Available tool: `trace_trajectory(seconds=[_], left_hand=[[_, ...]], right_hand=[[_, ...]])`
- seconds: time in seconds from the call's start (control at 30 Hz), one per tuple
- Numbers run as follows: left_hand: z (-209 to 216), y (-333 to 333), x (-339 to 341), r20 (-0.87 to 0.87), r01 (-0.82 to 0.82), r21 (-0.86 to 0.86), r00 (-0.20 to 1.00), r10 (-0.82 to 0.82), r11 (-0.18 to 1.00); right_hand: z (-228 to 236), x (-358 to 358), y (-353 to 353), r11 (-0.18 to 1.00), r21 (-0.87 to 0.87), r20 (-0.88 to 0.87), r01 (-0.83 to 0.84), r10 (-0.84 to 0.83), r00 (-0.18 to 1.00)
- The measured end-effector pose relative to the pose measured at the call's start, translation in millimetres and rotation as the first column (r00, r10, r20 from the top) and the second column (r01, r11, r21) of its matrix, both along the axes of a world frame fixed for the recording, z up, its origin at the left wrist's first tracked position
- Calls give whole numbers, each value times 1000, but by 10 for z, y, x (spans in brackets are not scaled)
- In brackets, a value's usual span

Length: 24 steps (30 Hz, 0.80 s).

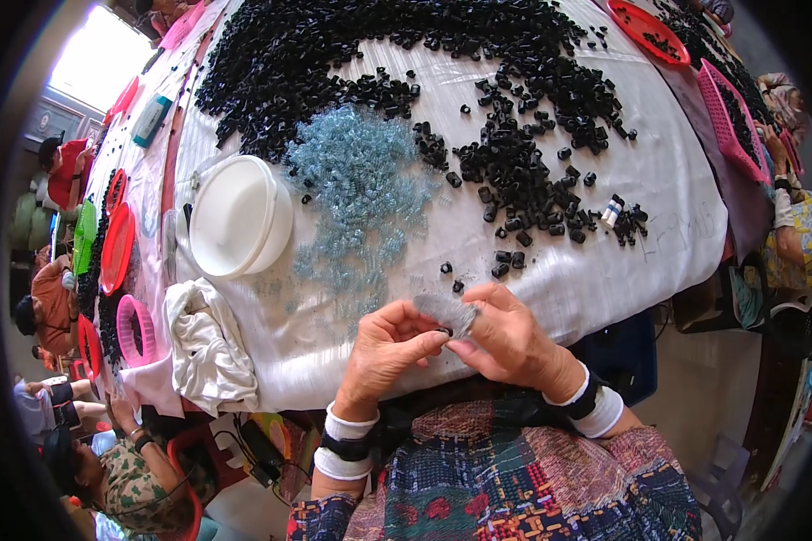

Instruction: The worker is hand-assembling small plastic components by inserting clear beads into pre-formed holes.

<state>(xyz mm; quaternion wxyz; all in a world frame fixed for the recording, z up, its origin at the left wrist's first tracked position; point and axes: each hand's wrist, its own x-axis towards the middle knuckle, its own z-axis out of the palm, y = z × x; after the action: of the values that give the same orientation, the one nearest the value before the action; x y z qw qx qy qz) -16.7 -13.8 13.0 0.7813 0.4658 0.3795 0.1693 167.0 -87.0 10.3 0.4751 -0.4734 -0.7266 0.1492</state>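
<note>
My left hand (390, 350) and my right hand (514, 341) meet at the near edge of the white-covered table. Between thumb and fingers of my left hand is a small black part (446, 332). Against it my right hand grips a grey, fuzzy-looking pad (453, 314), whose exact kind I cannot make out. Just beyond my fingers lie a few loose black parts (502, 263). A heap of small bluish, clear coil-like pieces (352, 180) spreads ahead of my left hand. Wide piles of small black parts (271, 72) cover the far side of the table.
Left of the coil-like heap stands a round white tub (235, 216), with a crumpled white cloth (207, 347) nearer me. A small white-and-blue tube (613, 211) lies at right. Pink basket (731, 122) and red trays (117, 248) sit on neighbouring tables, where other people are seated.
</note>
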Motion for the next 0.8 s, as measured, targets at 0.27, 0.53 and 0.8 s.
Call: trace_trajectory(seconds=[0.27,0.53,0.8], left_hand=[[39,-1,-208,65,-261,-38,963,263,965],[-2,-66,-239,91,-285,-93,952,294,954],[4,-85,-202,34,-251,-34,967,252,967]], right_hand=[[-218,33,111,951,-11,-34,310,-310,950],[-203,-191,190,945,53,324,323,-322,889],[-233,-247,229,950,56,427,308,-302,852]])
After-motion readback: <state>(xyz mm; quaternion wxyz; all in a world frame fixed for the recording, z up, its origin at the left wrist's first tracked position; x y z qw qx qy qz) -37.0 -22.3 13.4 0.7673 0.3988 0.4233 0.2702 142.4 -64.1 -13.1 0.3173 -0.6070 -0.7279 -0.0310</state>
